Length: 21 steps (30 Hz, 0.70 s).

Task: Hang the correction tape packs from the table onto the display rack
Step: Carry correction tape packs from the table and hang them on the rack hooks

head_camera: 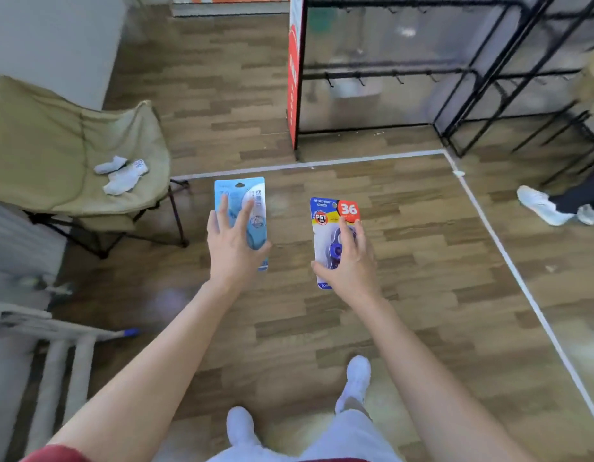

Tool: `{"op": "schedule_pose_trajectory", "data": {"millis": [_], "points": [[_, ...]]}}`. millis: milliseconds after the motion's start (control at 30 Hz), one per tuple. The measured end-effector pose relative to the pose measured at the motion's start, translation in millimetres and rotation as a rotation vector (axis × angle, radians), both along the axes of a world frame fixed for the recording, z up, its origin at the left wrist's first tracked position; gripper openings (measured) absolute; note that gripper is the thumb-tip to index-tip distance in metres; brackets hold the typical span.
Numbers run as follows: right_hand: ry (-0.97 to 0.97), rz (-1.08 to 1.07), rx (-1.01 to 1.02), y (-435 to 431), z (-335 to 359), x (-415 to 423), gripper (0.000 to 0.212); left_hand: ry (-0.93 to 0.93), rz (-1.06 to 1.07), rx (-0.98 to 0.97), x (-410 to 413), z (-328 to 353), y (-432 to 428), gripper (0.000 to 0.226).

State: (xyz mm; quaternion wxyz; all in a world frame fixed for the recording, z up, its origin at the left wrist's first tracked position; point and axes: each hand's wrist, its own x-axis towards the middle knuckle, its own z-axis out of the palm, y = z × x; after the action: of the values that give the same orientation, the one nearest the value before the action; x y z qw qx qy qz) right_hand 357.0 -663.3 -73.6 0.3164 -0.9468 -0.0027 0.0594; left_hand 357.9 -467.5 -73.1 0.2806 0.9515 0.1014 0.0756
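Note:
My left hand (233, 243) holds a light blue correction tape pack (252, 198) upright, fingers spread over its front and thumb behind its lower edge. My right hand (350, 261) grips a second pack (335, 213), blue and yellow with a red "36" badge, with the thumb at its left edge and fingers across the blister. Both packs are held out in front of me above the wooden floor. The black wire display rack (389, 75) stands ahead at the upper right, with rows of bare hooks.
A beige folding chair (55, 145) with white cloths on its seat stands at left. A red sign panel (295, 71) edges the rack's left side. White tape (489, 228) marks the floor. Another person's white shoe (539, 205) shows at right. White furniture (38, 328) fills the lower left.

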Motion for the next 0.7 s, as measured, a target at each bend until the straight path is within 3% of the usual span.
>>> {"op": "schedule_pose_trajectory", "data": {"millis": [333,700], "points": [[-0.075,0.003,-0.078,-176,12,105,0.094,-0.014,0.009,-0.009,98,9,-166,0.078],[-0.233,0.108,-0.105,-242,32,262,0.094,-0.090,0.033,0.040,242,29,-225,0.081]]}}
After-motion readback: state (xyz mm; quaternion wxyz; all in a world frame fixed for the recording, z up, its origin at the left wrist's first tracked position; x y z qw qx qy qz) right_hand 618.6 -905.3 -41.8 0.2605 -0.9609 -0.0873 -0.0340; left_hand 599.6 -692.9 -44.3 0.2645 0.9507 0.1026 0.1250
